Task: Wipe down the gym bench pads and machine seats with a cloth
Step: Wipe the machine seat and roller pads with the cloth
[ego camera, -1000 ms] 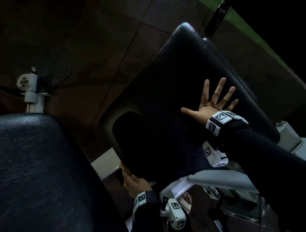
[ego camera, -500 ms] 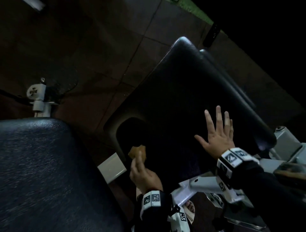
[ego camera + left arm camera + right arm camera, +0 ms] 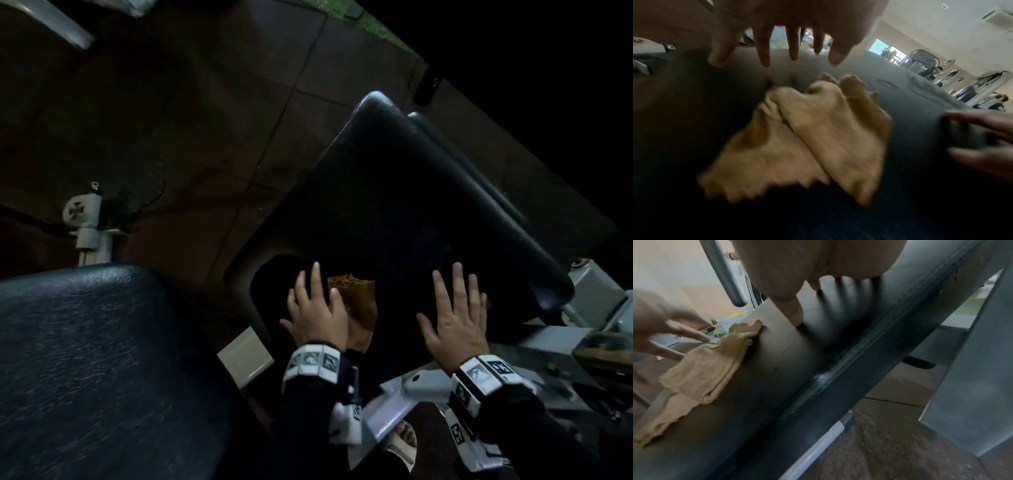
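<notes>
A tilted black bench pad (image 3: 411, 205) fills the middle of the head view. A crumpled tan cloth (image 3: 359, 301) lies on its near end. My left hand (image 3: 315, 301) is over the cloth's left side with fingers straight and spread. In the left wrist view the fingers (image 3: 764, 53) stand just above the cloth (image 3: 807, 138) without gripping it. My right hand (image 3: 455, 305) lies flat on the pad to the right of the cloth, fingers straight. In the right wrist view its thumb (image 3: 795, 311) touches the pad (image 3: 818, 353), with the cloth (image 3: 705, 361) to the left.
A second black pad (image 3: 85, 359) fills the lower left. The machine's white frame (image 3: 246, 356) runs under the pads, and a grey bracket (image 3: 596, 298) sits at the right. A sandalled foot (image 3: 404, 442) stands on the dark tiled floor (image 3: 205, 120). A white post (image 3: 85, 219) stands at the left.
My left hand came up from below the pad's edge pinching the cloth, then opened over it on the pad. The right hand slid down toward the pad's near end.
</notes>
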Available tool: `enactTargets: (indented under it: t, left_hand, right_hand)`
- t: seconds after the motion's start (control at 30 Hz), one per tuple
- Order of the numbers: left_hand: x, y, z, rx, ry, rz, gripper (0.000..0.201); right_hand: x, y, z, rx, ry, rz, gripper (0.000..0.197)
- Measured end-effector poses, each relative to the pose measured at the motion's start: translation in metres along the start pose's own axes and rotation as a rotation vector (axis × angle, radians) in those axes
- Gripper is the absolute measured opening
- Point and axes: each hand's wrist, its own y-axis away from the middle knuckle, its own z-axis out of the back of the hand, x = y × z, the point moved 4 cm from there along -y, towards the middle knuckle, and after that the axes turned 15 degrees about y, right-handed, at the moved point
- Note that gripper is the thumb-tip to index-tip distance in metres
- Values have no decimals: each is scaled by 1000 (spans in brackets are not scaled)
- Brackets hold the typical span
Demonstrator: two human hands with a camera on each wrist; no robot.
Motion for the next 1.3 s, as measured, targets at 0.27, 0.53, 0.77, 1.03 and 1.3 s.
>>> enactTargets:
  t: [0.27, 0.53, 0.77, 1.03, 1.3]
  left_hand:
    - [41, -45, 31, 256, -71, -16, 73]
    - [43, -44, 27, 237, -41, -52, 84]
    - [44, -46, 26, 223, -13, -55, 87]
    - [43, -44, 23, 272, -142, -42, 79]
    - [27, -30, 9, 374, -289, -137, 83]
  right_hand:
    - [34, 17, -15, -10, -98, -73, 74]
    - [103, 20, -7, -71, -88, 75, 61]
    - [141, 18, -16, -18, 8, 25, 84]
    - [109, 26, -23, -171, 12, -74, 78]
    - [29, 50, -43, -132, -238, -370, 69]
